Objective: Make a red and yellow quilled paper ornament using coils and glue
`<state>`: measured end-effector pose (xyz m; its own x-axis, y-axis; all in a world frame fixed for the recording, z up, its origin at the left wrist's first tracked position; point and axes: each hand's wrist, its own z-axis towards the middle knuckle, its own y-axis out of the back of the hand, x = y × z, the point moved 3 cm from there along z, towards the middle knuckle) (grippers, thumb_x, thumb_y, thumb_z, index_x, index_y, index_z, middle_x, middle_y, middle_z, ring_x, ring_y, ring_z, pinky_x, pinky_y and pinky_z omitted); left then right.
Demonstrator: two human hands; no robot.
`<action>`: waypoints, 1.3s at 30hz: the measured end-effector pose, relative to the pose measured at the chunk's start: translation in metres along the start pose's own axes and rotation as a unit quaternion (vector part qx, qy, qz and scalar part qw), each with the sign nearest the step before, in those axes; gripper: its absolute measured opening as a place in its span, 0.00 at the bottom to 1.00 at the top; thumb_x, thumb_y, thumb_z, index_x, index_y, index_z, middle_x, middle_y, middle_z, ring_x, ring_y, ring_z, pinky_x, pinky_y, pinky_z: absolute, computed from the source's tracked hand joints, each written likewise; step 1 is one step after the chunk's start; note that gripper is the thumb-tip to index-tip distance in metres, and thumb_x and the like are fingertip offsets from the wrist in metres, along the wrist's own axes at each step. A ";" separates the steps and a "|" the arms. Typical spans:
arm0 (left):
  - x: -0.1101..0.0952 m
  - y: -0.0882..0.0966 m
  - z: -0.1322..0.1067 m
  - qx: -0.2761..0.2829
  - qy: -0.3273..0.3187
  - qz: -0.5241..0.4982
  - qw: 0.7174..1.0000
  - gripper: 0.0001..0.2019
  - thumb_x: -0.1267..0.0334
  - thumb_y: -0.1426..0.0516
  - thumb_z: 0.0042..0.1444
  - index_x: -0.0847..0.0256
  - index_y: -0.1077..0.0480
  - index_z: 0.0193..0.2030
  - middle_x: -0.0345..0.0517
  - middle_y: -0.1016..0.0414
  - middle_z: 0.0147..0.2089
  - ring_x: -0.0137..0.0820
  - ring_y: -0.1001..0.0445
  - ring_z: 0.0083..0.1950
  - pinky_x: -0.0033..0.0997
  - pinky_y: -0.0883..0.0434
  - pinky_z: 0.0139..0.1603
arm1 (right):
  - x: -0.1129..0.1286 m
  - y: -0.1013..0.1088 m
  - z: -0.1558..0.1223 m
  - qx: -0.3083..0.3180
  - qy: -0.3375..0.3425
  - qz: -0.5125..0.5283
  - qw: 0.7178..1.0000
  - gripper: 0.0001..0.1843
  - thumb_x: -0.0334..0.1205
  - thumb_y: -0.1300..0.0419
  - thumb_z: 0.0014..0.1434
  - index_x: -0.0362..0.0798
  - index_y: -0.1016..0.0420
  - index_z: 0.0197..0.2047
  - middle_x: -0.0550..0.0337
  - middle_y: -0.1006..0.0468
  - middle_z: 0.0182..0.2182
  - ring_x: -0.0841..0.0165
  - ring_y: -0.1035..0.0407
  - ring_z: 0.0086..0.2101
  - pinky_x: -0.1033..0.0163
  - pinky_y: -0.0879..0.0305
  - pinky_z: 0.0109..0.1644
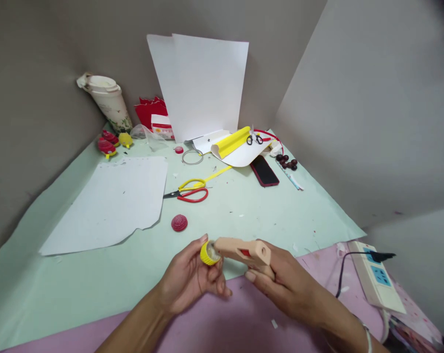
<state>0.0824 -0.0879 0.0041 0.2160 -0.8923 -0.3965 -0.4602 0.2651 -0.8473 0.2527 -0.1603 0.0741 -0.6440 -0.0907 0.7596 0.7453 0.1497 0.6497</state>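
Between the fingertips of my left hand (192, 277) is a small yellow ridged cap (207, 256), tilted so its pale, whitish inside faces right. My right hand (290, 282) grips a beige hot glue gun (240, 249) that has a red patch on its side. The gun's nozzle points left and meets the cap's rim or opening; I cannot tell whether it touches. Beyond my left hand a dark red textured dome (179, 222) lies on the green sheet. Farther back are scissors (192, 191) with one yellow and one red handle.
White paper (111, 206) lies at left. A phone (265, 171), a yellow roll (231, 142), small black scissors (254, 139) and dark beads (286, 162) sit toward the back right. A cup (109, 103) stands back left. A power strip (378, 277) with a black cable is at right.
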 end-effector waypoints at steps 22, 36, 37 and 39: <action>-0.006 0.001 -0.002 -0.047 -0.043 0.081 0.995 0.24 0.48 0.50 0.64 0.67 0.27 0.30 0.46 0.30 0.24 0.35 0.25 0.28 0.43 0.24 0.38 | 0.006 0.010 0.001 0.044 0.002 0.078 0.996 0.19 0.36 0.44 0.65 0.50 0.30 0.58 0.55 0.24 0.47 0.64 0.31 0.45 0.61 0.36 0.53; -0.012 0.001 -0.005 -0.047 -0.072 0.154 0.984 0.20 0.50 0.46 0.62 0.66 0.25 0.32 0.47 0.27 0.25 0.36 0.25 0.29 0.45 0.23 0.40 | -0.013 0.009 -0.009 0.074 -0.058 0.127 0.987 0.10 0.45 0.44 0.65 0.47 0.27 0.39 0.64 0.31 0.27 0.72 0.38 0.26 0.70 0.39 0.28; -0.014 0.001 -0.005 -0.049 -0.078 0.161 0.983 0.20 0.50 0.45 0.61 0.66 0.25 0.32 0.48 0.27 0.26 0.35 0.25 0.29 0.45 0.23 0.40 | -0.013 0.010 -0.010 0.081 -0.061 0.132 0.986 0.11 0.46 0.44 0.65 0.47 0.27 0.39 0.64 0.30 0.27 0.72 0.37 0.26 0.70 0.39 0.28; -0.016 0.001 -0.006 -0.050 -0.086 0.174 0.980 0.19 0.50 0.44 0.60 0.67 0.25 0.33 0.49 0.26 0.28 0.35 0.25 0.30 0.45 0.23 0.40 | -0.013 0.010 -0.011 0.095 -0.065 0.147 0.982 0.14 0.49 0.44 0.65 0.47 0.27 0.36 0.64 0.29 0.26 0.71 0.37 0.26 0.69 0.39 0.29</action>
<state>0.0735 -0.0752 0.0119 0.1678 -0.6771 -0.7165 -0.6124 0.4979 -0.6140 0.2706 -0.1688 0.0715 -0.4313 0.1093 0.8956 0.8649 0.3325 0.3760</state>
